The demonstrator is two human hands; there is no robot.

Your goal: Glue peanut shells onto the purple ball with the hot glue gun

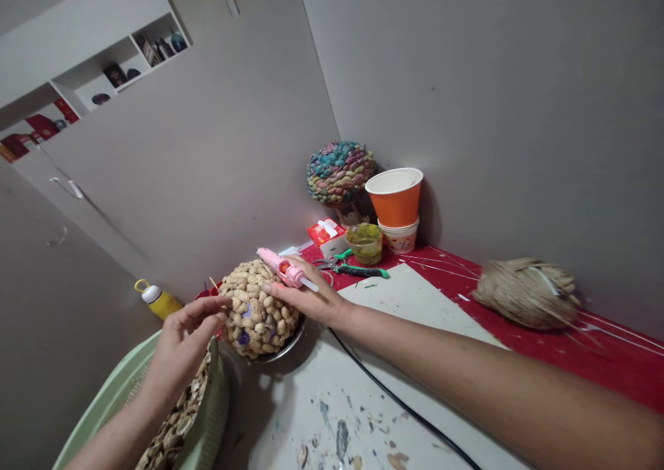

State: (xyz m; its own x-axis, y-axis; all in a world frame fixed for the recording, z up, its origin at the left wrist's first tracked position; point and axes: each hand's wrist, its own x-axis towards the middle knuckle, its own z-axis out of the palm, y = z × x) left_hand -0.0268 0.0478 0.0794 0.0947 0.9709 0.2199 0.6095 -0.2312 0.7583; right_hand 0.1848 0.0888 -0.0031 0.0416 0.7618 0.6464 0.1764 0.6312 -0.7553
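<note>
Nearest, at lower left, a green basket (222,390) of shells (179,418) stands beside the left hand (181,332), presumably for easy reach. That hand has its fingers bent and thumb drawn in at the left side of a peanut-covered ball (258,311); whether the tips pinch anything cannot be told. The ball sits in a metal bowl (290,349) on the bench (306,415), a seat that likely keeps it from rolling. The right hand (319,301) is closed about a pink glue gun (283,266), thumb at the ball, apparently steadying both; most fingers are hidden. A black cord (386,387) runs beneath the forearm. Beyond lie pliers (360,271), set aside, and an orange tub (395,204) stacked on paper cups (399,237), probably to save space.
</note>
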